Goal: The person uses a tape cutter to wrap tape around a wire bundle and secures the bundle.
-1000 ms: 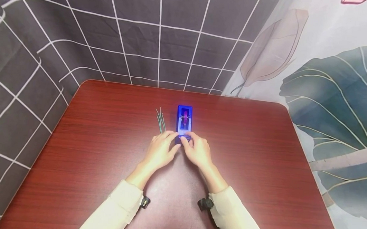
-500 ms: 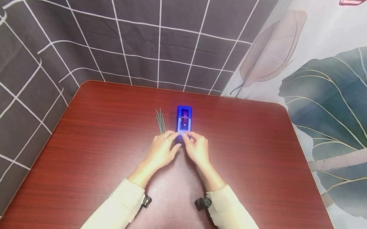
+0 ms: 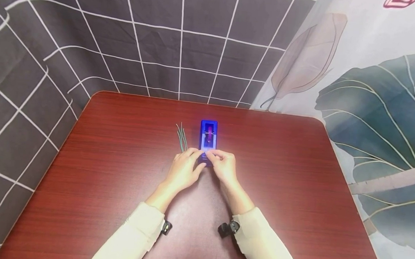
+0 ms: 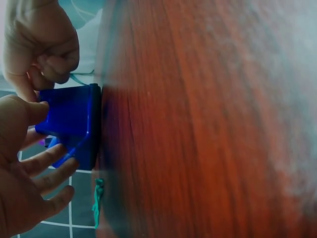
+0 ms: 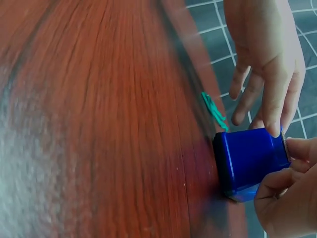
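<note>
A blue tape dispenser [image 3: 208, 135] with a purple core stands on the table, its near end toward me. My left hand [image 3: 183, 168] holds its near left corner between thumb and index finger; the other fingers are spread, as the left wrist view shows. My right hand [image 3: 224, 167] is at the near end, fingers curled, and its thumb and index finger pinch what looks like the tape's end at the dispenser's top edge. The tape itself is too small to make out. In the right wrist view the dispenser's blue front [image 5: 252, 153] lies between both hands.
Several thin green twist-tie-like strands [image 3: 181, 138] lie just left of the dispenser, beyond the left hand. The reddish-brown wooden table [image 3: 279, 168] has a dark gridded curtain [image 3: 155, 44] behind it and a leaf-patterned one [image 3: 377, 115] on the right.
My right hand's thumb and index finger have come together at the dispenser's near end, and the hand has shifted slightly left. The left hand and dispenser stay nearly still.
</note>
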`<act>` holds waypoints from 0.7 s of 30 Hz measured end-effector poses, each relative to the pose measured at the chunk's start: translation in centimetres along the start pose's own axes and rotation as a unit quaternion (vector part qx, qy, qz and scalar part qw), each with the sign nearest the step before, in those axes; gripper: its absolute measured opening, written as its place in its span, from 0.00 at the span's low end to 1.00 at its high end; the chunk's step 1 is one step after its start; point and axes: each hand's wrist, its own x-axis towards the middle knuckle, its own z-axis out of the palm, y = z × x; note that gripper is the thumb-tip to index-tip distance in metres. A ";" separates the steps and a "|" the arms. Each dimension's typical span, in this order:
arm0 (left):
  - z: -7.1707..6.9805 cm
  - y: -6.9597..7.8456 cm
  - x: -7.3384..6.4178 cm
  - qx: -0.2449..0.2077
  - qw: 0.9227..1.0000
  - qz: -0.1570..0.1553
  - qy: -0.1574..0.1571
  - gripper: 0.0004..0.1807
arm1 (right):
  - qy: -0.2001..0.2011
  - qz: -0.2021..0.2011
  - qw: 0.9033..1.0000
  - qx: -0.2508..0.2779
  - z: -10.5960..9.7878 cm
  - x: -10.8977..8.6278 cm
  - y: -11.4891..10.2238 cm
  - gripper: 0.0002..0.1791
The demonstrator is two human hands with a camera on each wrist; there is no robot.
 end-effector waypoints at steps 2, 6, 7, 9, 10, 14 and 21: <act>0.1 0.0 0.0 -0.001 1.000 0.001 0.000 0.22 | -0.005 0.019 0.999 0.043 0.0 0.1 0.2 0.11; 0.2 0.0 0.1 -0.005 1.000 -0.001 0.000 0.21 | -0.008 0.067 0.990 0.121 0.1 0.2 0.2 0.11; 0.2 0.0 0.2 -0.005 1.000 -0.001 0.001 0.21 | -0.008 0.075 0.988 0.132 0.1 0.2 0.1 0.10; 0.2 -0.1 0.2 -0.005 1.000 -0.004 0.001 0.20 | -0.009 0.088 0.985 0.147 0.1 0.2 -0.2 0.10; 0.3 -0.1 0.3 -0.005 1.000 -0.005 0.000 0.20 | -0.011 0.091 0.984 0.152 0.0 0.2 -0.3 0.09; 0.4 -0.1 0.2 -0.001 1.000 -0.006 0.000 0.21 | -0.018 0.099 0.982 0.161 0.0 0.1 -0.5 0.09; 0.4 -0.2 0.1 -0.002 1.000 -0.006 0.003 0.21 | -0.021 0.110 0.982 0.149 -0.2 0.0 -0.4 0.10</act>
